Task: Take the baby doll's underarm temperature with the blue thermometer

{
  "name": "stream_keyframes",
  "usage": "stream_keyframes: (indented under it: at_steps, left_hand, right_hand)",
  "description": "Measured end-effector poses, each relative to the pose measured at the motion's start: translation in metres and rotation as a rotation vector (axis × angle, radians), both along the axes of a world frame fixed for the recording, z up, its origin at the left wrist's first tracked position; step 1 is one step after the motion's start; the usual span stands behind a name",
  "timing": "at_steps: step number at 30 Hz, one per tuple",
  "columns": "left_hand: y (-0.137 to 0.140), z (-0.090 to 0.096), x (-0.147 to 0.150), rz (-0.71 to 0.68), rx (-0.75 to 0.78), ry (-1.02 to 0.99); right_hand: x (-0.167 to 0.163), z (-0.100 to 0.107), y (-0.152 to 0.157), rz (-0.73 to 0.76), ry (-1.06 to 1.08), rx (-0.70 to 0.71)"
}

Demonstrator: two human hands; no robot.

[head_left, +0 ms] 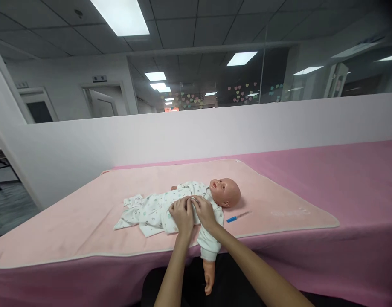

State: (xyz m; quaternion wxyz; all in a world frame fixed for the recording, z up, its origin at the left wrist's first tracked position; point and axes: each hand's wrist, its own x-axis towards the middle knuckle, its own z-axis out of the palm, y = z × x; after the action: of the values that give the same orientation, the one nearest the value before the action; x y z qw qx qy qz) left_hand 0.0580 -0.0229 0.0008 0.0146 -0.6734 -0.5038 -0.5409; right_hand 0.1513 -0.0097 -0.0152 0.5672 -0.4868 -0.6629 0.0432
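Observation:
A baby doll [226,192] lies on its back, its head to the right and its near arm hanging over the front edge. It wears a white patterned baby outfit [154,209], with the lower part spread to the left. My left hand [183,214] is closed on the cloth at the doll's chest, fingers curled. Beside it, my right hand [204,213] pinches the same garment near the neckline. The fingertips of both hands nearly meet, and the bit of cloth between them is hard to make out.
Near the doll's head lies a thin thermometer-like stick with a blue end [234,219]. Under the doll, a peach blanket [96,213] covers part of a pink cloth-covered table [358,187]. A low white wall [215,132] with glass above it stands behind.

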Motion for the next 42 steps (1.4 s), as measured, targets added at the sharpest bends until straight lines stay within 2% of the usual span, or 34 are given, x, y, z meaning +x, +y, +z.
stream_keyframes:
  at_steps: [9,14,17,21,29,32,36,39,42]
  left_hand:
    - [-0.002,0.003,0.002,0.053,0.004,0.073]
    - [0.003,0.002,-0.004,0.221,0.053,-0.090]
    - [0.003,0.001,-0.009,0.298,0.001,-0.105]
    - [0.000,0.000,-0.011,0.269,-0.084,-0.020]
    - [-0.003,-0.001,-0.012,0.359,-0.136,-0.116]
    - [-0.004,0.000,-0.012,0.366,-0.141,-0.124]
    - [-0.005,0.002,-0.010,0.351,-0.145,-0.136]
    - [-0.006,0.004,-0.009,0.328,-0.148,-0.163]
    - [-0.006,0.005,-0.009,0.308,-0.138,-0.184]
  right_hand:
    - [-0.001,0.004,-0.002,-0.018,0.037,-0.018]
    - [-0.002,0.003,0.000,-0.057,0.012,-0.016]
    - [-0.001,0.003,0.000,-0.054,0.001,-0.004]
    - [0.000,0.003,-0.001,-0.049,-0.002,0.001]
    - [0.001,-0.002,0.001,-0.032,-0.017,0.008]
    - [-0.002,0.003,-0.003,-0.116,-0.110,-0.046]
    - [-0.011,0.013,-0.015,-0.275,-0.408,-0.130]
    - [-0.014,0.019,-0.022,-0.195,-0.634,-0.095]
    - [-0.015,0.018,-0.021,-0.039,-0.699,-0.058]
